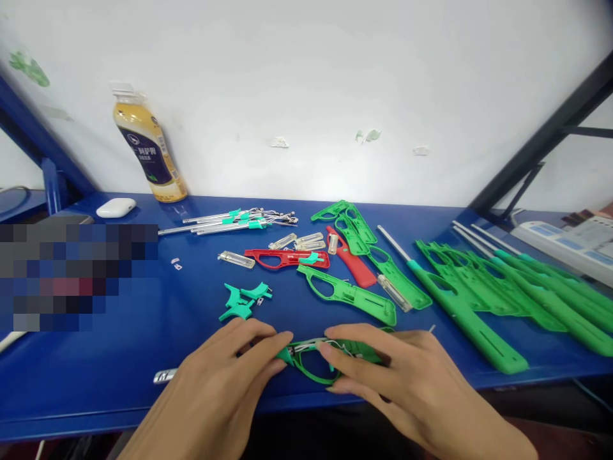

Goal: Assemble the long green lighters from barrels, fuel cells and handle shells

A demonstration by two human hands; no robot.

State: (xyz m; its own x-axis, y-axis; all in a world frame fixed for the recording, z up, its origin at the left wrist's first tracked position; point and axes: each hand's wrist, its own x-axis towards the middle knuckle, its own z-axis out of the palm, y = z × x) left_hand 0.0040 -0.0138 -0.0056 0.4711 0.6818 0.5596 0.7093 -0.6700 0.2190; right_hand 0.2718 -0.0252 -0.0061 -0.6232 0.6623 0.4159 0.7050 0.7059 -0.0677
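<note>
A green lighter casing half (313,377) with a looped trigger guard lies low at the table's front edge, between my hands. My left hand (230,370) pinches its front end at a teal collar (286,355). A metal tube end (165,375) pokes out left of that hand. My right hand (393,367) is closed on the casing's handle, its fingertips at thin white wires (342,347) inside the shell. The handle is mostly hidden beneath the right fingers. Beyond my left hand lie several loose teal triggers (242,306).
Behind are metal rods with wires (230,220), clear fuel tanks (311,241), a red casing half (287,258) and green casing halves (349,297). Green lighters with rods (479,326) lie right. A bottle (148,150) and white case (116,207) stand back left.
</note>
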